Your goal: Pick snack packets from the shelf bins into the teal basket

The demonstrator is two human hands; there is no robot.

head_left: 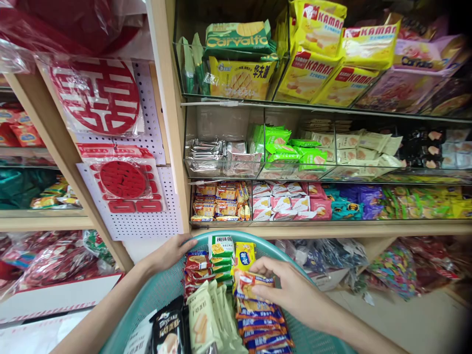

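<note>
A large teal plastic basket [147,300] is in front of me, filled with rows of small wrapped snacks. My left hand [171,253] grips its far-left rim. Inside the basket, my right hand [275,282] pinches an orange snack packet [249,280] between thumb and fingers, at the far end of a row of orange-and-blue packets [261,327]. Behind it sits a yellow packet [244,254], beside green-and-white packets [221,248] and red packets [197,263]. Nearer me are cream packets [204,319] and a black packet [168,327].
Beyond the basket rises a wooden shelf unit [180,123] with clear bins of snacks, including yellow wafer packs [313,73] and orange packets [223,199]. Red paper cut-outs [123,179] hang on a white pegboard at left. Bagged goods [320,253] lie under the bottom shelf.
</note>
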